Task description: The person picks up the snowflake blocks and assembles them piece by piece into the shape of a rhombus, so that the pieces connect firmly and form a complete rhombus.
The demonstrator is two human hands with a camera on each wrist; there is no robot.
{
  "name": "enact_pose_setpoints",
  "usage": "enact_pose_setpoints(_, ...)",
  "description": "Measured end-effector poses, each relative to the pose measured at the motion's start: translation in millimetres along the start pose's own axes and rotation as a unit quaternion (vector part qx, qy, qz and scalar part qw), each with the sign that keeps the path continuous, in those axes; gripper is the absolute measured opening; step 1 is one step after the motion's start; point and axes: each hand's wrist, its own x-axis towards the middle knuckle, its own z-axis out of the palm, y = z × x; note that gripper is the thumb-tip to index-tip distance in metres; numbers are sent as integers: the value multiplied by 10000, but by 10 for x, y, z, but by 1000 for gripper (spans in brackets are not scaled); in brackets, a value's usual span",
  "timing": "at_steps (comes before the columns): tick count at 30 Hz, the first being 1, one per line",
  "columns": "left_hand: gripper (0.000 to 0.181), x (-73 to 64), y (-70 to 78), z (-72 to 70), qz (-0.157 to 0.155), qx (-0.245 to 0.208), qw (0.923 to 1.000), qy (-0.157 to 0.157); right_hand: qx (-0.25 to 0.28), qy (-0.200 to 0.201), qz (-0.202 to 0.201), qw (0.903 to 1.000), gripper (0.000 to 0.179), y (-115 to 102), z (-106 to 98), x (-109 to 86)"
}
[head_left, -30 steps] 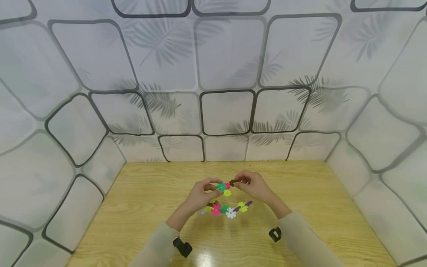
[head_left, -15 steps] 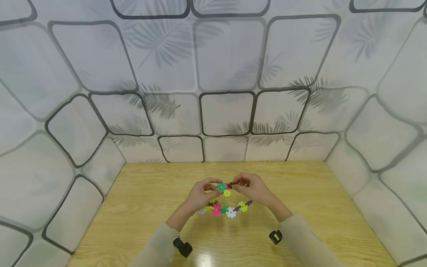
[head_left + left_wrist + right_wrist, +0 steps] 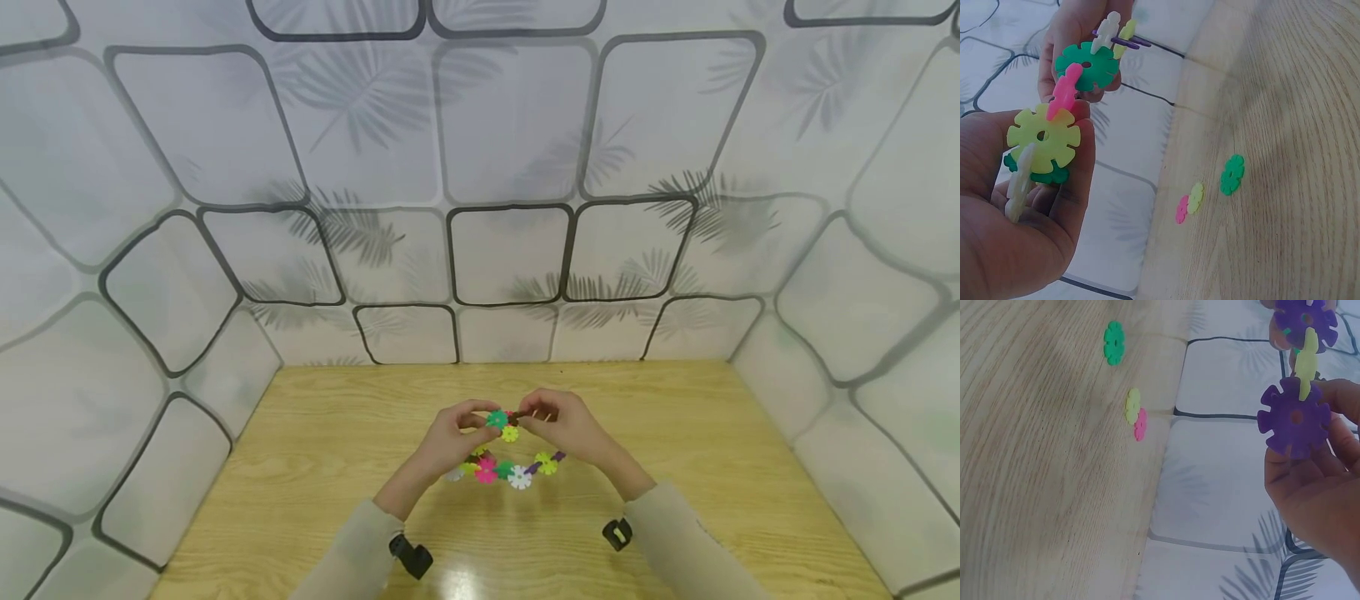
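A chain of snowflake discs linked by their slots, in yellow, pink (image 3: 486, 470), green, white (image 3: 519, 477) and purple, hangs in a curve below my hands. My left hand (image 3: 453, 433) holds its left part, with a green disc (image 3: 497, 420) between thumb and fingers. My right hand (image 3: 566, 423) pinches a small brown disc (image 3: 517, 417) close beside the green one; whether they interlock is hidden. A yellow disc (image 3: 1043, 137) and a pale disc (image 3: 1019, 184) stand over my left palm. In the right wrist view a purple disc (image 3: 1295, 419) hangs before my right fingers.
A green disc (image 3: 1232, 175) lies loose on the wooden table (image 3: 1297, 187). Farther back, a yellow disc (image 3: 1195, 198) and a pink disc (image 3: 1182, 209) lie side by side. Patterned cloth walls (image 3: 510, 250) rise behind and at both sides.
My right hand has shifted slightly left and down, bringing the brown disc closer to the green disc. My left hand has stayed nearly still.
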Motion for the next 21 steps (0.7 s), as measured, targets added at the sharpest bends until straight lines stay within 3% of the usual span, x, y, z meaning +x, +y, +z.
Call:
enact_pose_setpoints(15,38,-36,19,-3,16,108,9999,-5,-27,87,-39,10000,5,-80,54,-21)
enact_pose_setpoints(21,39,-41,10,2,11,126,9999,-31,223,6,-52,9997,7,-76,64,-20)
